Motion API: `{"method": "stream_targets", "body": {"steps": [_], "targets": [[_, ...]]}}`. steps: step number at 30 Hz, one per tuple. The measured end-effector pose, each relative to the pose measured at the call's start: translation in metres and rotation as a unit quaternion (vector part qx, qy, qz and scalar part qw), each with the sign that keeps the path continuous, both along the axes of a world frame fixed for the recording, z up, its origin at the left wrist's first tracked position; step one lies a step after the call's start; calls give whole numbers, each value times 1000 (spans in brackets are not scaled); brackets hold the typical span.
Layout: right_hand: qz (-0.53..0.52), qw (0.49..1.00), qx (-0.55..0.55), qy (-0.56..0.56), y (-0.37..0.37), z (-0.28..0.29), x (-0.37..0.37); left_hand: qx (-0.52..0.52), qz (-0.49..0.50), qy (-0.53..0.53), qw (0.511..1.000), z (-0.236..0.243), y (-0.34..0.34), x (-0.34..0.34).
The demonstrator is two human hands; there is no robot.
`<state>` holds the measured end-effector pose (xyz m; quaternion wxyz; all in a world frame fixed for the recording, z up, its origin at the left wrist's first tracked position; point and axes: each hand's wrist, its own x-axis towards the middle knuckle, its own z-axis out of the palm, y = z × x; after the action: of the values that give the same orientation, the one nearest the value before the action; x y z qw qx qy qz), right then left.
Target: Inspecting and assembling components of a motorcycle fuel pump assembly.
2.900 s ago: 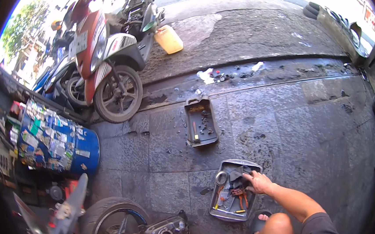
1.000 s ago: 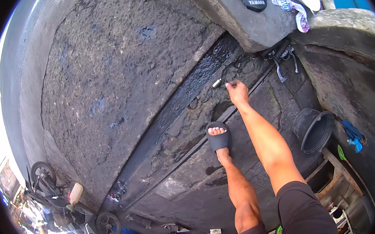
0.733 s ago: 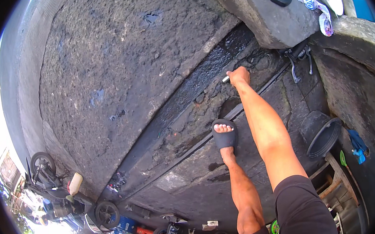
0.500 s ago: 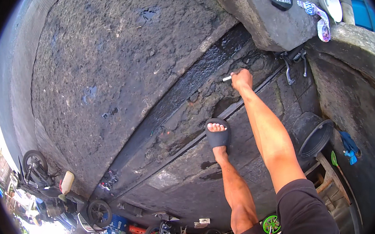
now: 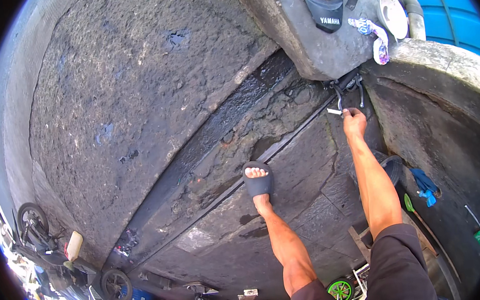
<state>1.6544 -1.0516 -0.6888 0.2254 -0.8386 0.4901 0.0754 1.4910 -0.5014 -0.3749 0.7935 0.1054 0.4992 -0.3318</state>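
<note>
A short pale rod (image 5: 334,111) is gripped between the thumb and fingers of the right hand (image 5: 355,122), which is clamped on it with one end left sticking out to the left. The state of the left hand cannot be told, as it lies outside the view. The rod is held just beside a pair of silvery levers (image 5: 361,96) at the foot of a concrete block (image 5: 322,53); whether the nearer lever is touched cannot be told.

On the block, at the far right, a black plastic motorcycle part (image 5: 328,16), a crumpled white-and-purple wrapper (image 5: 380,49) and a white bowl (image 5: 392,17) are set down. Beyond these, a grey pipe (image 5: 415,20) and a large blue tank (image 5: 444,7) are seen.

A black basin (image 5: 391,167) is partly hidden behind the forearm, and a blue cloth (image 5: 423,183) is seen to its right. Left of the arm, a foot in a dark slide sandal (image 5: 260,183) is planted beside a narrow strip along the paving (image 5: 305,190). The rough ground (image 5: 122,86) is crossed diagonally by a wet gutter (image 5: 220,117). At the near left, a yellowish jerrycan (image 5: 74,246) is seen beside a parked motorcycle (image 5: 96,294).
</note>
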Motion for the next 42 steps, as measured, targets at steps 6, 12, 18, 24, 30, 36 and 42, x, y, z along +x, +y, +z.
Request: {"method": "stream_targets", "body": {"steps": [6, 12, 18, 24, 30, 36, 42], "targets": [[-271, 947, 142, -96, -51, 31, 12, -30, 5, -10, 999, 0, -3, -2], [-391, 899, 107, -168, -90, 82, 45, -61, 9, -31, 998, 2, -2, 1], [-392, 897, -2, -206, -114, 141, 72, -90, 26, -48, 994, 10, -9, -12], [-112, 973, 85, -183, -60, 181, 50, -101, 64, -60, 991, 44, -12, -45], [43, 896, 439, -54, 176, 315, 6, 216, 159, -150, 952, 255, -45, -108], [257, 664, 702, 13, 368, 539, -91, 293, 263, -256, 883, 327, -28, -166], [423, 443, 773, 164, 445, 692, -246, 364, 378, -317, 790, 397, -32, -328]]}}
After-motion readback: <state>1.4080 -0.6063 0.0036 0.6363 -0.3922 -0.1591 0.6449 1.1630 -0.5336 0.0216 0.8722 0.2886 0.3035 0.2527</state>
